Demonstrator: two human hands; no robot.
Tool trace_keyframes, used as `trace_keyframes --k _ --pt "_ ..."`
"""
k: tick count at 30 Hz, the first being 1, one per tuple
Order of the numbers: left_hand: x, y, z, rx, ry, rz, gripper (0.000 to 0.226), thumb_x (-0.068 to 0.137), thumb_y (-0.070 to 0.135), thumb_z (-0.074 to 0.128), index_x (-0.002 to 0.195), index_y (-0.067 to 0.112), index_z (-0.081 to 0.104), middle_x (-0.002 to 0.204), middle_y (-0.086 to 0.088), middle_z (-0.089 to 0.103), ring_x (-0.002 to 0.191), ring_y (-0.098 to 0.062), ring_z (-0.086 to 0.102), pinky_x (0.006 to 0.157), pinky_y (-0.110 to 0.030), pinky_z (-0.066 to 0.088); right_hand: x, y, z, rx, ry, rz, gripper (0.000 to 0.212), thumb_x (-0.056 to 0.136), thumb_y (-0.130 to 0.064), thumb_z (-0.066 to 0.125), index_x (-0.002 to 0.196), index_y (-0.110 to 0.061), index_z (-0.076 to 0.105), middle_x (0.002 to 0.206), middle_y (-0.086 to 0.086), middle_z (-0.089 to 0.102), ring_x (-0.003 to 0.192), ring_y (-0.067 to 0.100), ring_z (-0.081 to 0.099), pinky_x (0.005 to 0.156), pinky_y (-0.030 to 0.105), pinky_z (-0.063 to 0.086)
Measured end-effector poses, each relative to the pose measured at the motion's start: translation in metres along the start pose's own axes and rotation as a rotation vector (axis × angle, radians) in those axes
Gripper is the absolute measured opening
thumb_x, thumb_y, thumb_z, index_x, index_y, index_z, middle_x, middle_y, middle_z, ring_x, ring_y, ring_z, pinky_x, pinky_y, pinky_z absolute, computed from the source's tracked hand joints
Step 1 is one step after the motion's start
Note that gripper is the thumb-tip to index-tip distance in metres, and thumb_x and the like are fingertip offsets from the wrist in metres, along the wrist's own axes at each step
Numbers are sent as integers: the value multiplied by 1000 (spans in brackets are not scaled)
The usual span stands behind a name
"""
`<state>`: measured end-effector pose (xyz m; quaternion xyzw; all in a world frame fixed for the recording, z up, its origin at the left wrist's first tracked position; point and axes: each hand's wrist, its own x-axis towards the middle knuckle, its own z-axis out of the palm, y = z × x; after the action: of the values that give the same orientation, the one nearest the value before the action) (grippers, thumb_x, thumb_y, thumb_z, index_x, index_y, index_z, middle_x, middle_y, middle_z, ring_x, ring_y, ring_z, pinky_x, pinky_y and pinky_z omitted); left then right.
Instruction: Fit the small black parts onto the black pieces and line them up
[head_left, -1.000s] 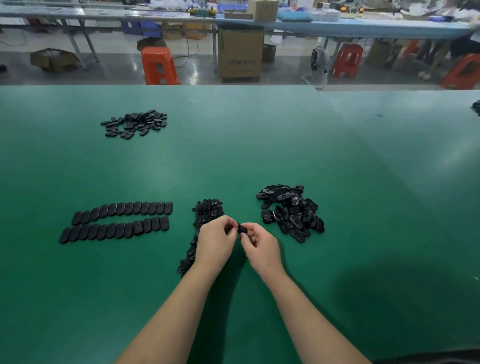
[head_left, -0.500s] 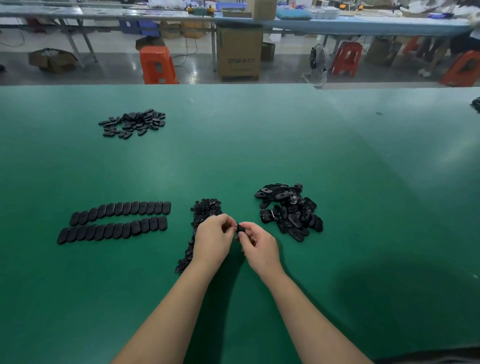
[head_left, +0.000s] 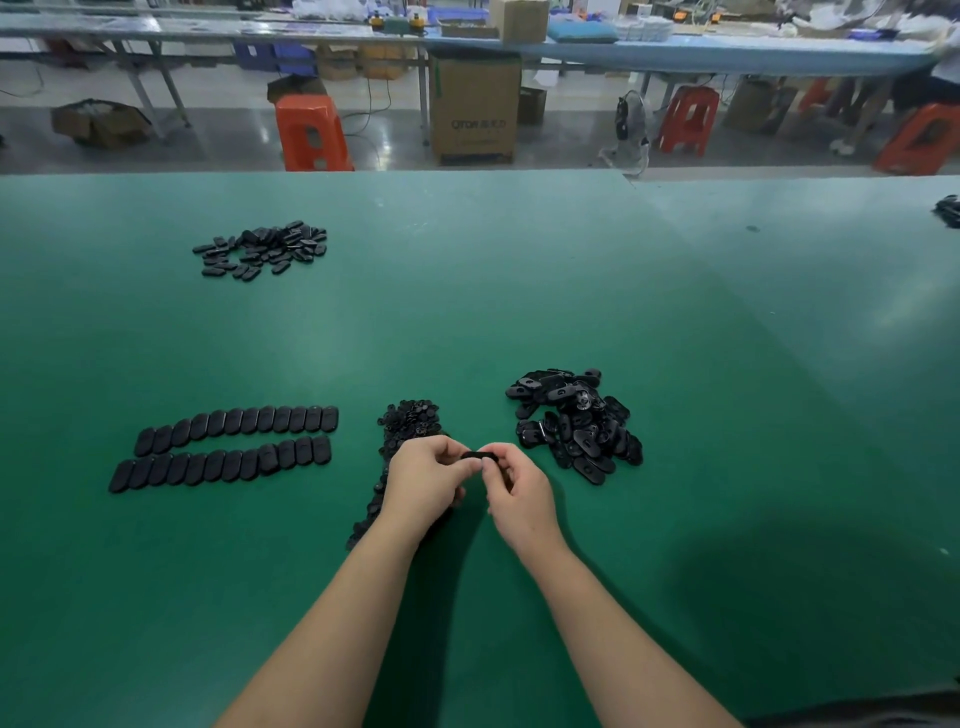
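Note:
My left hand (head_left: 427, 480) and my right hand (head_left: 514, 491) meet above the green table (head_left: 519, 291), both pinching one oblong black piece (head_left: 478, 455) between their fingertips. A heap of small black parts (head_left: 410, 418) lies just beyond my left hand and trails down under it. To the right sits a loose pile of black pieces (head_left: 574, 423). On the left, two neat rows of black pieces (head_left: 228, 447) lie side by side.
Another scattered pile of black pieces (head_left: 262, 249) lies far left at the back. A few dark parts (head_left: 948, 210) show at the table's right edge. Beyond the table stand orange stools (head_left: 311, 132), a cardboard box (head_left: 475, 106) and long benches.
The piece held between my fingertips now shows as a longer horizontal bar; my hands have stayed in nearly the same spot, fingers shifting slightly on it.

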<state>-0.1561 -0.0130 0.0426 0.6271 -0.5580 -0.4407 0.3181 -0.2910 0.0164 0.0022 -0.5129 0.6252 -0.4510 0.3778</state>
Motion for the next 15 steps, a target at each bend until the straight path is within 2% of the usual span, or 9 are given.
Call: trace_keyframes --k 4,9,12,15 --pt "-3 4 3 24 -8 10 8 87 19 73 79 23 72 60 5 70 46 -14 66 48 -28 54 0 -1 -2 -13 22 2 9 101 -23 58 104 -22 67 90 -6 72 77 11 62 74 33 53" --pt "-7 9 -1 111 -2 27 10 90 20 67 81 23 70 64 6 71 48 -15 68 46 -24 52 1 1 0 -29 19 4 10 100 -23 59 102 -26 68 87 -8 72 74 5 61 69 23 49" --pt "-9 11 1 174 24 51 11 91 21 67 80 22 68 68 5 71 48 -14 66 46 -20 47 1 1 0 -16 16 7 11 99 -22 60 101 -28 69 89 -9 73 80 6 65 74 28 53" --pt "-11 13 3 253 56 74 8 90 21 66 82 19 68 71 5 70 54 -15 65 55 -25 51 0 0 1 -22 16 2 14 98 -22 60 98 -34 68 90 -11 73 86 8 67 81 35 56"
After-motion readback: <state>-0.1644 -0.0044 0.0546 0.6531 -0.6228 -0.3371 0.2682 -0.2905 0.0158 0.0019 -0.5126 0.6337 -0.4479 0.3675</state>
